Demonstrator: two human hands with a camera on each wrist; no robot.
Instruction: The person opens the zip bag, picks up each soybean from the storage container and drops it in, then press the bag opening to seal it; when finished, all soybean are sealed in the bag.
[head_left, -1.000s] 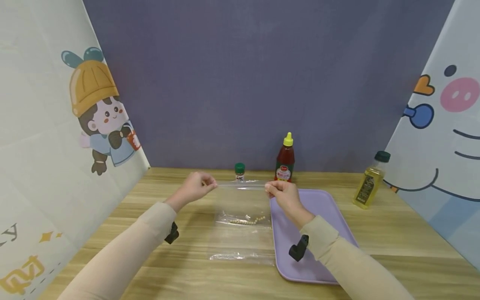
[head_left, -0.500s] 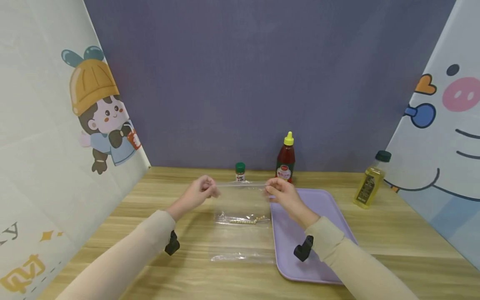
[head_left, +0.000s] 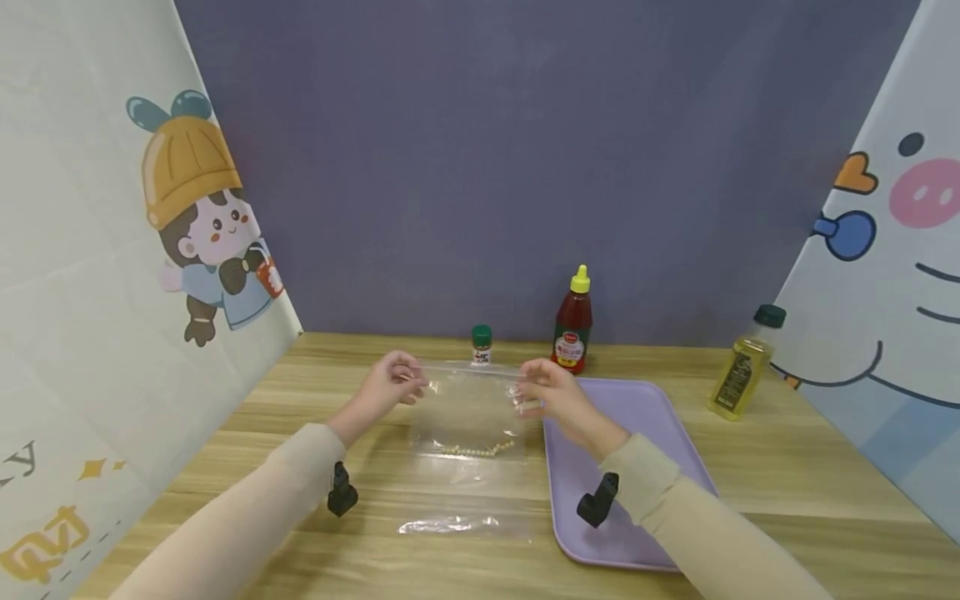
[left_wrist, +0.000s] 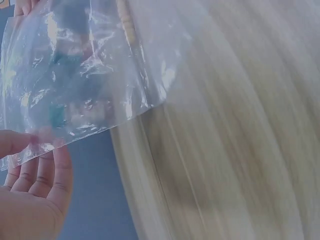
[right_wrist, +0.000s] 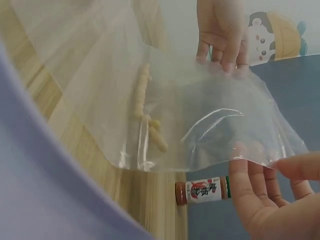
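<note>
Between both hands hangs a clear zip bag (head_left: 467,408), its zip strip running level across the top. A string of pale yellow beads (head_left: 480,452) lies along the low crease of the plastic. My left hand (head_left: 386,387) pinches the bag's upper left side; in the left wrist view its thumb is on one face and the fingers behind. At the upper right side, my right hand (head_left: 558,400) pinches the film between thumb and fingers, as the right wrist view (right_wrist: 280,200) of this hand shows. More clear film with a shiny strip (head_left: 450,525) lies nearer me on the table.
A lilac tray (head_left: 615,546) lies under the right forearm. Behind the bag stand a small green-capped seasoning jar (head_left: 482,343) and a red sauce bottle (head_left: 573,329). An oil bottle (head_left: 741,367) stands far right. A dark backdrop (head_left: 480,167) closes off the table's back.
Both hands and the bag have shifted slightly left. The fingers have moved from the ends of the zip strip to the sides just below it, and the beads sit a little lower.
</note>
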